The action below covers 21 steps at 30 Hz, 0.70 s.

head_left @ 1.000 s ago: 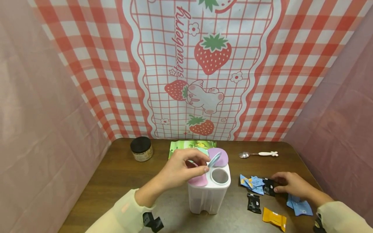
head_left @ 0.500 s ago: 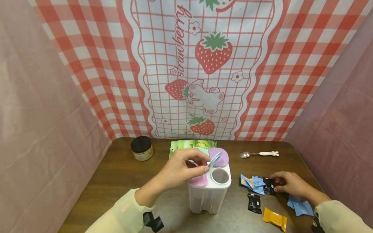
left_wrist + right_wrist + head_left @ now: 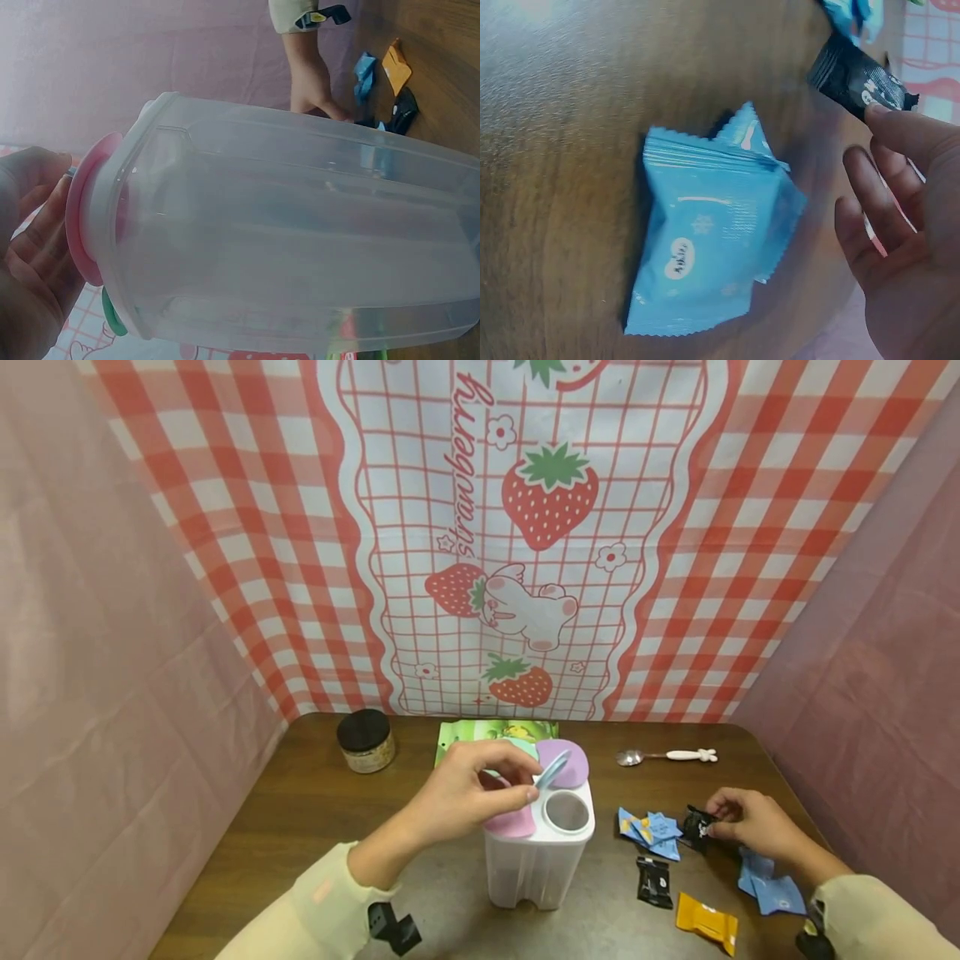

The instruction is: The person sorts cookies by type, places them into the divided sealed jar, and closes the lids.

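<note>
My left hand (image 3: 472,789) pinches a light-blue round lid (image 3: 553,770) and tilts it up beside the uncovered round opening (image 3: 567,812) of a tall clear container (image 3: 528,872) with a white top. Pink (image 3: 512,821) and purple (image 3: 566,763) lids cover other openings; a green one is partly behind the hand. Over at the right, my right hand (image 3: 757,827) pinches a black candy packet (image 3: 859,79) between thumb and fingers, tilted. Blue packets (image 3: 651,835) lie just left of it, and more blue packets (image 3: 705,232) lie below the hand.
Another black packet (image 3: 655,882) and an orange packet (image 3: 707,923) lie at the front right. Behind them is a spoon (image 3: 666,757) with a white handle. A black-lidded jar (image 3: 365,741) stands at the back left, and a green bag (image 3: 495,730) lies behind the container.
My right hand has risen slightly and the black packet has tilted up with it. The left hand and the blue lid have stayed in place.
</note>
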### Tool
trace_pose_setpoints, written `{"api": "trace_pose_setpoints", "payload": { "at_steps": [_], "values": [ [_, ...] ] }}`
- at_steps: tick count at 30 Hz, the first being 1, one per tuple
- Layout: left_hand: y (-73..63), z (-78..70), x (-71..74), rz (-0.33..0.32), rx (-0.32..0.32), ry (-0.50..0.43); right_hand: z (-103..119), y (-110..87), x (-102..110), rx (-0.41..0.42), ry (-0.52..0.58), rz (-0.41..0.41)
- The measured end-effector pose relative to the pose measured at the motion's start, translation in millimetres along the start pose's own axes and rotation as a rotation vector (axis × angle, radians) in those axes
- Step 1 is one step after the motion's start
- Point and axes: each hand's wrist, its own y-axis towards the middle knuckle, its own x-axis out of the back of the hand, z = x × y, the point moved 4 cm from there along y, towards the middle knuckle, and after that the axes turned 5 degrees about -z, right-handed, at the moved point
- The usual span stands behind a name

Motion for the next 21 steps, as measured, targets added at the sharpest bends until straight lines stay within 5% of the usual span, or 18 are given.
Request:
{"api": "trace_pose_setpoints", "payload": {
  "at_steps": [10,16,21],
  "values": [
    [-0.5,-1.0,0.5,-0.001,-0.003,0.001,18.3,-1.0,26.0,0.012,0.027,-0.144],
    [-0.6,-0.4,0.3,-0.01,-0.017,0.003,56.8,3.2,44.3,0.088,0.066,-0.243],
    [-0.7,0.0,-0.2,-0.014,-0.017,0.003,99.1,5.7,54.8,0.172,0.148,-0.247]
  ]
}}
